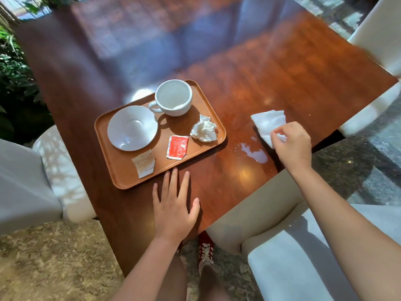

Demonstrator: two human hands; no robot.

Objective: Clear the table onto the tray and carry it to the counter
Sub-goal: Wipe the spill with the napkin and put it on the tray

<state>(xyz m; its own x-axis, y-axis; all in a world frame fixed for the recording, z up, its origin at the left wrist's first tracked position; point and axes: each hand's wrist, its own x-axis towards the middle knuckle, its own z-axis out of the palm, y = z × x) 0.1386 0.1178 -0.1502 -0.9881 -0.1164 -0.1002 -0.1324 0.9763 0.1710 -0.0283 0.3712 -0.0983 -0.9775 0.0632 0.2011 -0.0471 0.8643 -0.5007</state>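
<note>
A brown tray (121, 170) lies on the wooden table (282, 83). It holds a white cup (173, 97), a white saucer (132, 127), a crumpled napkin (204, 129), a red sachet (178, 147) and a pale torn sachet (144, 162). My left hand (173, 209) rests flat on the table, fingers spread, just below the tray's near edge. My right hand (293, 144) pinches a white folded napkin (268, 122) that lies on the table right of the tray. A white liquid spill (256, 153) sits just left of that hand.
Pale upholstered chairs stand around the table: one at the left (32, 181), one at the lower right (293, 246), one at the upper right (382, 40). Green plants (13, 72) fill the left edge. A red shoe (205, 248) shows on the stone floor.
</note>
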